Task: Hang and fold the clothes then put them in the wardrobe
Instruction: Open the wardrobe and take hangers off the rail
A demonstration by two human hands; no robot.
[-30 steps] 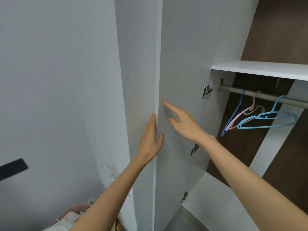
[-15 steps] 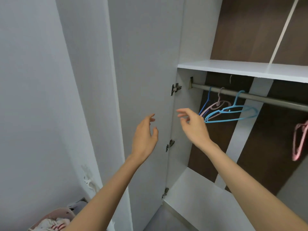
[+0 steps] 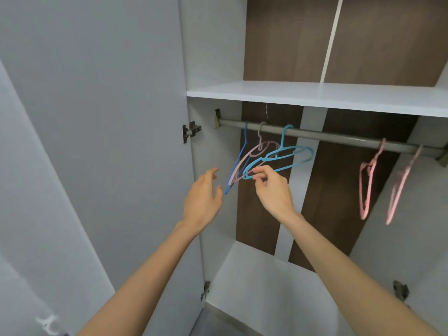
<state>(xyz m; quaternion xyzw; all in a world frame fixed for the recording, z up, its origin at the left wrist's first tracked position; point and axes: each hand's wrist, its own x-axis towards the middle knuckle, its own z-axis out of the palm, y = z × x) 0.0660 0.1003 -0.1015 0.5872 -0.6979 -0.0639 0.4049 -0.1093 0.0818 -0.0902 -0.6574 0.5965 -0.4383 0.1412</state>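
The wardrobe stands open, with a grey rail under a white shelf. At the rail's left end hang a dark blue hanger, a pale pink hanger and a light blue hanger. My right hand pinches the lower end of the light blue hanger between thumb and fingers. My left hand hovers open just left of the hangers, holding nothing. No clothes are in view.
Two pink hangers hang further right on the rail. The open wardrobe door fills the left side, with hinges along its edge. The wardrobe's white floor panel lies below my arms.
Both hands left the door edge and reached into the wardrobe. My right hand went from open to pinching the light blue hanger. The view swung right, and the laundry basket dropped out of sight.
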